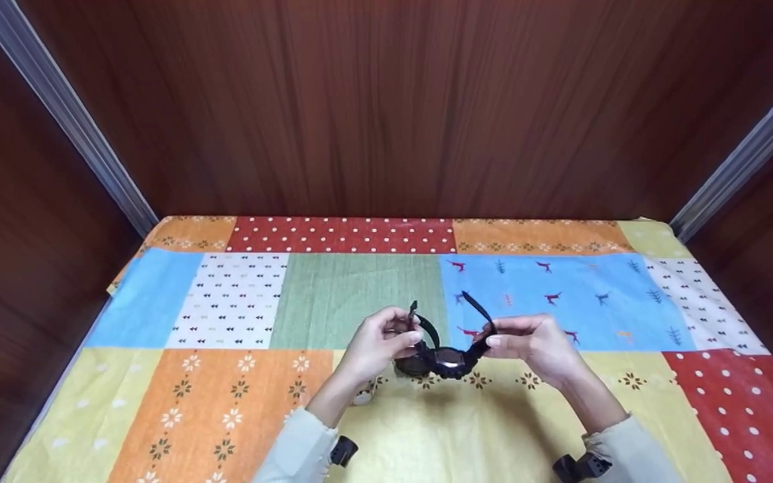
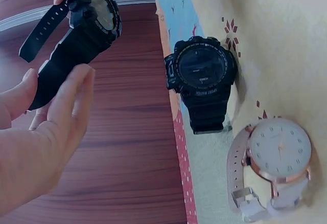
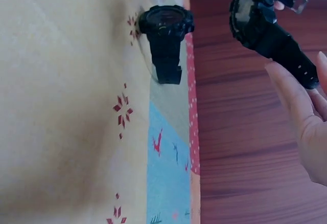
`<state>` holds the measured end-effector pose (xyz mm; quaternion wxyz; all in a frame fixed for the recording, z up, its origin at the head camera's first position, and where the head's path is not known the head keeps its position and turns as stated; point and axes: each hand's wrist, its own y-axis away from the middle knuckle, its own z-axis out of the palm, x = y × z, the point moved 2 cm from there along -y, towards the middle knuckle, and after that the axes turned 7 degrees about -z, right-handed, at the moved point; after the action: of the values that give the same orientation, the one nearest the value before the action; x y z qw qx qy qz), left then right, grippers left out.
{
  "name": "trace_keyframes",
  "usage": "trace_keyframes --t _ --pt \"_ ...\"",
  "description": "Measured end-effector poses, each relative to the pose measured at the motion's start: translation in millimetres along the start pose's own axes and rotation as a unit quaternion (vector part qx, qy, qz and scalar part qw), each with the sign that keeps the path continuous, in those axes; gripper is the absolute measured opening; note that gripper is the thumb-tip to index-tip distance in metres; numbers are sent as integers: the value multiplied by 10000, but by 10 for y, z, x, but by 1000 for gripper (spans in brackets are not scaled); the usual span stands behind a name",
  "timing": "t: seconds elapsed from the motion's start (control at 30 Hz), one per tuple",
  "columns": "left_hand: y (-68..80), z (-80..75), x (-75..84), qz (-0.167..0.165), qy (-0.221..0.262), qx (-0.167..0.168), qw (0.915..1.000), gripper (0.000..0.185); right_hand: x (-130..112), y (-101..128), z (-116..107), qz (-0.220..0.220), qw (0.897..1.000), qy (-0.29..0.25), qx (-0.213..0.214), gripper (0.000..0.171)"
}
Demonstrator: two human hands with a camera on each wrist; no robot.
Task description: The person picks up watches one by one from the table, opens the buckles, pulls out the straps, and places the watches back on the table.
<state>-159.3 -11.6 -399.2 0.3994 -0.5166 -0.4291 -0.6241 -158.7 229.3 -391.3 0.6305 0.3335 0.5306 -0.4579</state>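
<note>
A black sport watch (image 1: 450, 362) with a round face is held above the table, its two strap halves spread apart and pointing up. My left hand (image 1: 381, 343) pinches the strap half with the buckle. My right hand (image 1: 535, 345) pinches the other half, whose row of holes shows in the right wrist view. Below lies a second black sport watch (image 2: 201, 70), face up on the tablecloth with its strap closed. Beside that one rests a watch with a white dial, rose-gold case and pale strap (image 2: 280, 150); in the head view my left wrist partly hides it.
A patchwork tablecloth (image 1: 239, 402) in orange, yellow, blue, green and red covers the table. Behind it rises a dark wood panel wall (image 1: 373, 107), with metal strips (image 1: 71, 121) at the corners. Each sleeve carries a black wrist camera (image 1: 344, 451).
</note>
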Motion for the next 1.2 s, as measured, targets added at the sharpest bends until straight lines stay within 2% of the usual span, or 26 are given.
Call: trace_keyframes --t 0.33,0.6,0.83,0.9,1.0,1.1,1.2 --pt "-224 194 -64 -523 206 17 9984 22 73 -9 -169 377 9989 -37 292 17" --pt "-410 341 -178 -997 -250 32 9947 28 152 -26 -318 784 9964 125 310 14" --pt "-498 486 -258 -1406 -827 29 9866 25 206 -10 -449 1173 9926 140 276 18" --pt "-511 524 -283 -1483 -885 16 9850 26 229 -5 -486 1255 9915 180 275 21" --pt "-517 567 -330 -1579 -975 4 9826 29 267 6 -537 1391 9895 294 274 35" --pt "-508 597 -376 -1687 -900 -14 9816 30 303 19 -575 1530 9868 446 278 52" --pt "-494 623 -418 -1748 -719 -84 9819 29 343 23 -608 1662 9837 634 261 58"
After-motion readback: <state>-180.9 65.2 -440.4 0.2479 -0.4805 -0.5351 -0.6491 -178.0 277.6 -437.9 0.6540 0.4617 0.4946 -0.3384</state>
